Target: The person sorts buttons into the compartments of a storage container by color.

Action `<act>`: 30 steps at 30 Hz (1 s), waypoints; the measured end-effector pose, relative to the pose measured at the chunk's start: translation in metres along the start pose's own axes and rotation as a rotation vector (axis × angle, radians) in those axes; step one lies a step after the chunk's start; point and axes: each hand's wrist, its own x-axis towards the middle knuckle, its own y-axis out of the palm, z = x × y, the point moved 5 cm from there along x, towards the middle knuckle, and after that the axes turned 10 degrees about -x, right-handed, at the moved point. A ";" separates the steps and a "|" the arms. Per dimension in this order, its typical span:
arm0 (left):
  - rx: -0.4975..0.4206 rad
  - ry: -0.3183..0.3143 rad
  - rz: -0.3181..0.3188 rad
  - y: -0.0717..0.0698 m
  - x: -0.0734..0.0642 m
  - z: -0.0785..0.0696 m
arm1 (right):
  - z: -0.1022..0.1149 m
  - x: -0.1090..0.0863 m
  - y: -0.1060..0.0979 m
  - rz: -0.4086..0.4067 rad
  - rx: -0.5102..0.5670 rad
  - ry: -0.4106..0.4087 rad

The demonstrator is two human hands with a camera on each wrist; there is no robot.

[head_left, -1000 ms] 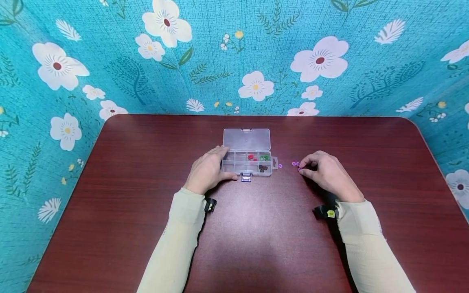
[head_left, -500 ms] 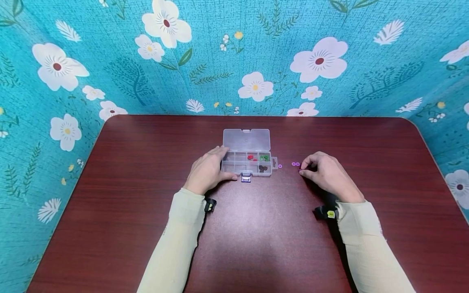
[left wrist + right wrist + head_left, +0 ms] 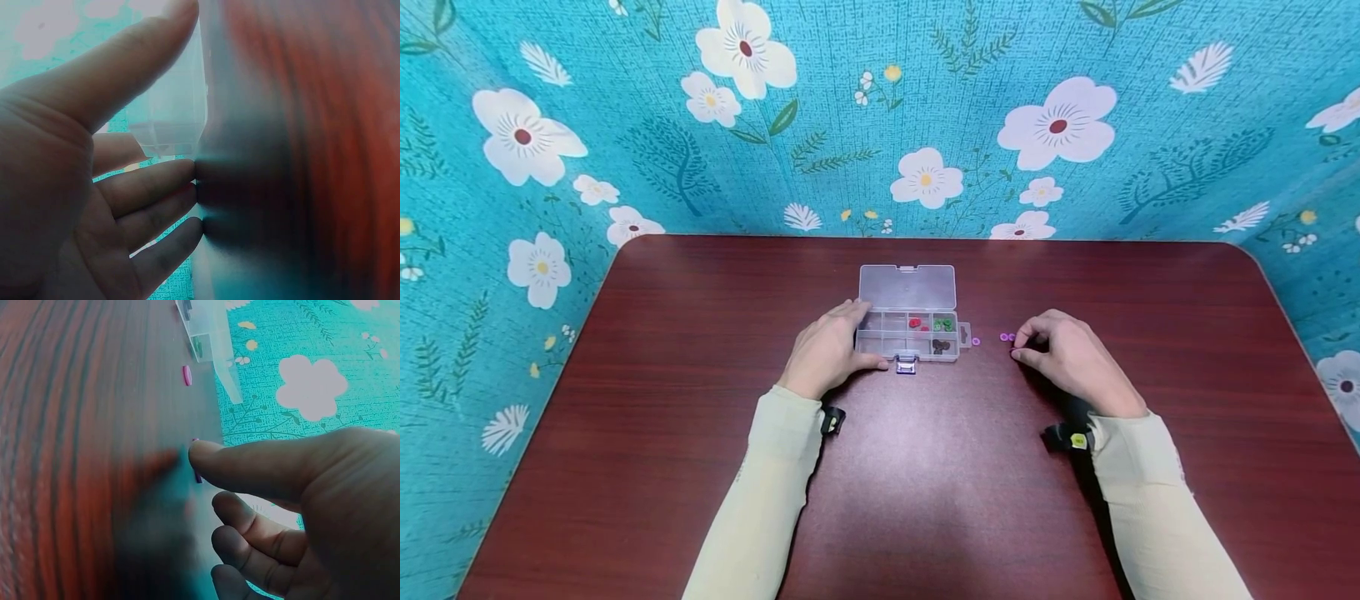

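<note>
A clear plastic compartment box [image 3: 895, 343] lies with its lid [image 3: 907, 287] laid back, red, green and dark brown buttons in its right-hand compartments. My left hand [image 3: 825, 350] holds the box's left end, thumb along the front edge and fingers at the back and side. In the left wrist view, the thumb lies across the box wall [image 3: 178, 94] and the other fingertips reach the tabletop. My right hand [image 3: 1067, 358] pinches a purple button at the table with thumb and index finger; the fingertips mostly hide it. Two more purple buttons [image 3: 1003, 337] lie just beyond these fingertips.
Another purple button [image 3: 976, 342] lies beside the box's hanging tab [image 3: 965, 335]. The front latch [image 3: 906, 365] is flipped down onto the dark red wooden table [image 3: 895, 500]. A blue flowered cloth [image 3: 850, 125] rises behind the table's back edge.
Both hands keep nearly the same place. The purple button at my right fingertips is more covered than a second ago. The head view has shifted very slightly.
</note>
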 end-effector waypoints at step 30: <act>0.006 0.007 -0.005 -0.002 -0.001 -0.002 | 0.026 0.015 -0.003 -0.050 0.008 -0.047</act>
